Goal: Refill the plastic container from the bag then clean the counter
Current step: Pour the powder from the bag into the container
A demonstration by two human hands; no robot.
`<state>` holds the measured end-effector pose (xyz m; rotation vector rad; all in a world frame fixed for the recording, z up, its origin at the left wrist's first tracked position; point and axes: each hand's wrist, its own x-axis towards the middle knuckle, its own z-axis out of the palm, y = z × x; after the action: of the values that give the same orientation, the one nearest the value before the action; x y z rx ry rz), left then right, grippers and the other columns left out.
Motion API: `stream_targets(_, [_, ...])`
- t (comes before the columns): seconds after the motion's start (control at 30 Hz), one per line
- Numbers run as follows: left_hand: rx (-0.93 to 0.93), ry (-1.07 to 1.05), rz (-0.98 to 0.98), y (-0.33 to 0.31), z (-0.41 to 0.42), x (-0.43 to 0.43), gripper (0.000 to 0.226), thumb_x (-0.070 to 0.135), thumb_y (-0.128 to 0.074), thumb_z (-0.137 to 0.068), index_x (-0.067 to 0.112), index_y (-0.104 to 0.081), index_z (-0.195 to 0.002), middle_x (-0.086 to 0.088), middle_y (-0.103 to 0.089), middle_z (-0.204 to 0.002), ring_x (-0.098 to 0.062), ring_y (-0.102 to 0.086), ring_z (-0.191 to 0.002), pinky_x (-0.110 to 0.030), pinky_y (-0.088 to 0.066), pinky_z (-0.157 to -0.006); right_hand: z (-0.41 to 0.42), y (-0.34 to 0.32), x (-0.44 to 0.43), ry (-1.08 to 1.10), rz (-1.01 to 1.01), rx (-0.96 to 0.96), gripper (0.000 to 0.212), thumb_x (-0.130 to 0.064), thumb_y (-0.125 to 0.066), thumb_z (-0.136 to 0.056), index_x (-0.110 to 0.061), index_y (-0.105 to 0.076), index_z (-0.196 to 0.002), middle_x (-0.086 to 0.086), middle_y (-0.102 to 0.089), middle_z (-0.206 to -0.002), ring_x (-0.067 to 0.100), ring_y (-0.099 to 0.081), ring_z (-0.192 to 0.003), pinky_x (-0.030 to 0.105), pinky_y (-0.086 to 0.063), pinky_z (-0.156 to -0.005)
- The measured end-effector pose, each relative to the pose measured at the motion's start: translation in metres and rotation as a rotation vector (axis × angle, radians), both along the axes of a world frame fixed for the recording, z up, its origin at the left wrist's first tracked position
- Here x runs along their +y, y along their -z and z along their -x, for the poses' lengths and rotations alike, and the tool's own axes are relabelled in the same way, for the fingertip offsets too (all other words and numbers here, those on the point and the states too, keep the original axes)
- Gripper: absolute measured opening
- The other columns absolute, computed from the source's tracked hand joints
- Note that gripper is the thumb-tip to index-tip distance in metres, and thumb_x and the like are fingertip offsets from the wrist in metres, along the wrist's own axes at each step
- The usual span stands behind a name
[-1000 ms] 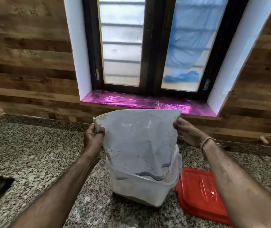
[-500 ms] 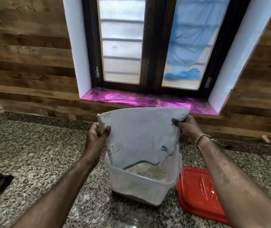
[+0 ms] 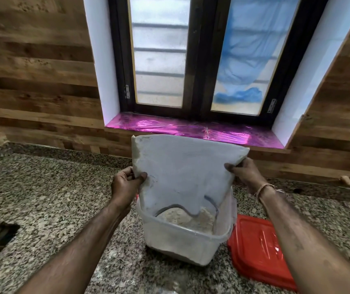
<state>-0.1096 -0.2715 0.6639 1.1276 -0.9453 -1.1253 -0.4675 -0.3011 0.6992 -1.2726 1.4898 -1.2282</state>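
The left grip (image 3: 127,183) and right grip (image 3: 244,175), each pinching a top corner of the upturned bag (image 3: 182,172), have raised it until its mouth barely dips into the plastic container (image 3: 180,242) on the table (image 3: 42,198), baring heaped flour (image 3: 182,217), so pouring looks nearly done.

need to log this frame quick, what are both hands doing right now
Left hand: closed, pinching the left edge of the bag.
Right hand: closed, gripping the bag near its upper right corner.
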Motion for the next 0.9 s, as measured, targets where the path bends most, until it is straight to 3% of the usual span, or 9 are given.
stream_targets(0.13, [0.027, -0.018, 0.006, -0.010, -0.001, -0.013, 0.017, 0.000, -0.076, -0.085, 0.012, -0.066, -0.079, -0.010, -0.075, -0.083, -0.023, -0.067, -0.076, -0.041, -0.056, -0.078, 0.002, -0.020, -0.023, 0.144, 0.066, 0.062, 0.030, -0.007, -0.074, -0.089, -0.005, -0.064, -0.117, 0.015, -0.073, -0.114, 0.029, -0.072, -0.100, 0.045, -0.059, -0.090])
stream_targets(0.2, [0.020, -0.032, 0.023, -0.016, -0.003, -0.020, 0.020, 0.001, -0.075, -0.086, 0.014, -0.062, -0.078, -0.010, -0.073, -0.083, -0.022, -0.066, -0.074, -0.039, -0.056, -0.074, -0.005, -0.032, -0.030, 0.153, 0.077, 0.073, 0.032, -0.008, -0.073, -0.090, -0.007, -0.062, -0.119, 0.015, -0.072, -0.117, 0.031, -0.070, -0.104, 0.046, -0.057, -0.094])
stream_targets(0.4, [0.063, -0.015, 0.001, -0.030, -0.021, -0.050, 0.022, 0.001, -0.074, -0.087, 0.013, -0.059, -0.076, 0.004, -0.072, -0.065, -0.009, -0.065, -0.056, -0.029, -0.055, -0.062, -0.025, -0.065, -0.054, 0.149, 0.067, 0.083, 0.027, -0.013, -0.076, -0.087, -0.012, -0.068, -0.112, 0.013, -0.075, -0.110, 0.028, -0.072, -0.090, 0.043, -0.059, -0.086])
stream_targets(0.5, [0.073, -0.057, -0.016, -0.044, -0.056, -0.067, 0.024, 0.002, -0.073, -0.088, 0.014, -0.057, -0.075, 0.004, -0.070, -0.062, -0.007, -0.063, -0.050, -0.023, -0.053, -0.051, -0.062, -0.088, -0.075, 0.137, 0.074, 0.019, 0.023, -0.008, -0.075, -0.085, -0.002, -0.072, -0.107, 0.015, -0.075, -0.101, 0.030, -0.071, -0.083, 0.043, -0.059, -0.081])
stream_targets(0.6, [0.106, -0.084, -0.077, -0.047, -0.107, -0.074, 0.022, 0.004, -0.074, -0.088, 0.014, -0.057, -0.077, -0.006, -0.068, -0.075, -0.008, -0.066, -0.048, -0.024, -0.054, -0.045, -0.114, -0.102, -0.095, 0.117, -0.004, 0.033, 0.007, -0.008, -0.079, -0.081, -0.005, -0.072, -0.081, 0.016, -0.072, -0.084, 0.026, -0.066, -0.067, 0.040, -0.058, -0.073])
stream_targets(0.63, [0.123, -0.099, -0.099, -0.042, -0.125, -0.073, 0.022, 0.005, -0.074, -0.088, 0.014, -0.057, -0.077, -0.008, -0.068, -0.076, -0.009, -0.066, -0.048, -0.025, -0.056, -0.045, -0.132, -0.101, -0.100, 0.102, -0.039, 0.054, 0.014, -0.010, -0.081, -0.079, -0.009, -0.070, -0.071, 0.013, -0.070, -0.077, 0.024, -0.063, -0.063, 0.037, -0.057, -0.069])
stream_targets(0.73, [0.142, -0.169, -0.195, -0.008, -0.191, -0.063, 0.022, 0.004, -0.075, -0.086, 0.015, -0.058, -0.076, -0.010, -0.069, -0.081, -0.013, -0.068, -0.051, -0.032, -0.060, -0.050, -0.205, -0.079, -0.121, 0.055, -0.130, 0.155, 0.035, -0.018, -0.088, -0.072, -0.013, -0.059, -0.053, 0.003, -0.063, -0.055, 0.018, -0.055, -0.049, 0.028, -0.048, -0.056])
stream_targets(0.8, [0.170, -0.219, -0.285, 0.022, -0.235, -0.050, 0.019, 0.005, -0.077, -0.085, 0.015, -0.062, -0.079, -0.012, -0.072, -0.088, -0.022, -0.071, -0.064, -0.040, -0.063, -0.061, -0.256, -0.053, -0.134, -0.010, -0.164, 0.157, 0.040, -0.011, -0.086, -0.075, -0.015, -0.054, -0.051, -0.003, -0.057, -0.044, 0.013, -0.049, -0.039, 0.023, -0.041, -0.049])
stream_targets(0.9, [0.200, -0.269, -0.376, 0.059, -0.286, -0.028, 0.013, 0.005, -0.078, -0.084, 0.010, -0.066, -0.086, -0.017, -0.073, -0.094, -0.029, -0.070, -0.076, -0.045, -0.062, -0.071, -0.316, -0.019, -0.143, -0.148, -0.214, 0.163, 0.028, 0.000, -0.079, -0.077, -0.013, -0.062, -0.059, 0.003, -0.059, -0.052, 0.013, -0.050, -0.043, 0.023, -0.040, -0.050])
